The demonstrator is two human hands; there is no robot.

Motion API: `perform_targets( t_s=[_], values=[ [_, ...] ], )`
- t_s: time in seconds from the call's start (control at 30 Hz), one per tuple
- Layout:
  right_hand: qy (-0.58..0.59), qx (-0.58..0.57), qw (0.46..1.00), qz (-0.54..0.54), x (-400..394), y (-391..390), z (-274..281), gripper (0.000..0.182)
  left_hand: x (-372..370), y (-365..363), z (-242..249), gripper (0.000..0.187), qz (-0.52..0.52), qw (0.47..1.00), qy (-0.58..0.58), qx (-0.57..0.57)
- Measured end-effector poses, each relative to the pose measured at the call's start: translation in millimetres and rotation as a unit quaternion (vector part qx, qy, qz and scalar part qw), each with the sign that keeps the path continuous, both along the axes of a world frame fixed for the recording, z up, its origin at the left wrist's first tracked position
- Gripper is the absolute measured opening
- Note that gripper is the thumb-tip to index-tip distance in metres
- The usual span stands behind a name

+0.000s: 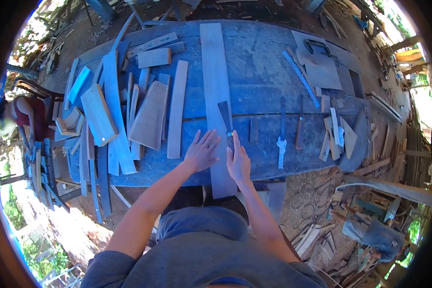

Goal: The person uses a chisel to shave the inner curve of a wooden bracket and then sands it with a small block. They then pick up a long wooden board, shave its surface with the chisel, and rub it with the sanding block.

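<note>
A long, flat wooden board (217,72) runs away from my body across the blue workbench. My left hand (202,152) lies flat with fingers stretched out over the table and the board's left edge. On the board's right side, my right hand (238,163) is closed around the dark handle of a chisel (224,115). Its blade widens away from me, past a ferrule, and points to the far side. Right of the board lie a small dark block (253,130), a tool with a white-wrapped handle (282,149) and a wooden-handled chisel (299,132).
Cut wood pieces (149,113) crowd the bench's left side. A C-clamp (317,46) and a flat panel (321,69) sit at the back right, with small offcuts (332,139) nearer. One person (26,113) is at far left, another (374,237) at lower right.
</note>
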State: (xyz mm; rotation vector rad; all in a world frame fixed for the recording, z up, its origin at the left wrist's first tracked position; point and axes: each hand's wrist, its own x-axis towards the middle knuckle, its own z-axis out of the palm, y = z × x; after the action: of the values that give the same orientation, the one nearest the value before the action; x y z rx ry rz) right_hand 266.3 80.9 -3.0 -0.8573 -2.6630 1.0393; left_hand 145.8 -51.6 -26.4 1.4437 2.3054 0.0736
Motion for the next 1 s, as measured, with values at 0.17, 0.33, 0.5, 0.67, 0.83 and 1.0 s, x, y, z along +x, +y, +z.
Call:
perform_targets(
  t_s=[0.17,0.33,0.5,0.67,0.83,1.0],
  values=[
    [-0.14,0.017,0.99,0.02,-16.7,-8.5,-7.8,0.057,-16.9,4.6,-20.2,0.088,0.087,0.993,0.01,0.085],
    [-0.154,-0.005,0.988,0.023,-53.5,2.0,-10.0,0.056,-27.6,-0.2,-26.4,0.091,0.026,0.993,-0.001,0.116],
    [-0.14,-0.026,0.989,0.025,-190.8,54.7,-9.0,0.054,-39.2,1.5,-22.8,0.086,0.0,0.991,-0.051,0.121],
    [-0.119,0.008,0.993,0.009,-249.4,74.8,-20.4,0.057,-43.6,-0.1,-20.5,0.076,-0.018,0.994,-0.018,0.105],
    [-0.189,-0.037,0.981,0.02,-137.7,36.6,-6.4,0.062,-80.2,21.4,-24.5,0.088,0.039,0.992,-0.008,0.119],
    [-0.292,-0.064,0.954,0.022,-132.2,33.4,21.9,0.063,-120.5,43.9,-21.1,0.106,0.071,0.989,0.001,0.129]
  ],
)
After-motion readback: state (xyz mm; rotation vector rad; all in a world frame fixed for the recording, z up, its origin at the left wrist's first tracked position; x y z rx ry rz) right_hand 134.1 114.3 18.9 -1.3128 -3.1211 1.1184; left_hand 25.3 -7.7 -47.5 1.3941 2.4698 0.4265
